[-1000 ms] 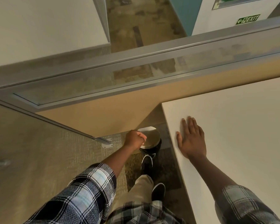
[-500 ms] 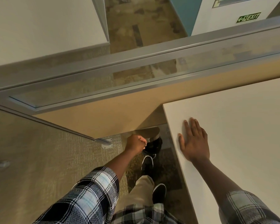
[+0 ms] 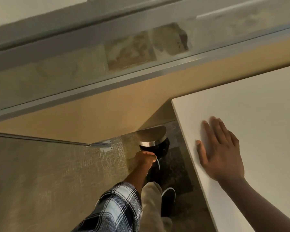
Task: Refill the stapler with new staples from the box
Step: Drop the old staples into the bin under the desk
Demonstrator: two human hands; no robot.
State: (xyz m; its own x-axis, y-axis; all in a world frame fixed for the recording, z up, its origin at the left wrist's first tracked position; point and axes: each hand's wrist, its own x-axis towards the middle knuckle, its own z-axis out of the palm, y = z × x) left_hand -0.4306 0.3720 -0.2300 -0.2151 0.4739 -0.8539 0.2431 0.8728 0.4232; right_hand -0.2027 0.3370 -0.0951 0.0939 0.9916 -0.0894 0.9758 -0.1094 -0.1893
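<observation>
Neither a stapler nor a staple box is in view. My left hand [image 3: 144, 159] is curled into a fist over the floor, just in front of a black pedal bin [image 3: 158, 148] with a chrome rim. The bin's lid [image 3: 151, 133] stands raised. Whether the fist holds anything is hidden by the fingers. My right hand [image 3: 221, 151] lies flat, fingers spread, on the left edge of the white table [image 3: 258, 106], holding nothing.
A tan partition wall [image 3: 90, 118] with a metal-framed glass panel [image 3: 124, 52] runs behind the bin. My legs and a black shoe [image 3: 168, 196] stand on the carpet between the wall and the table edge.
The bin's lid has swung up from closed to raised. My left fist stays by the bin's front. The right hand has not moved on the table.
</observation>
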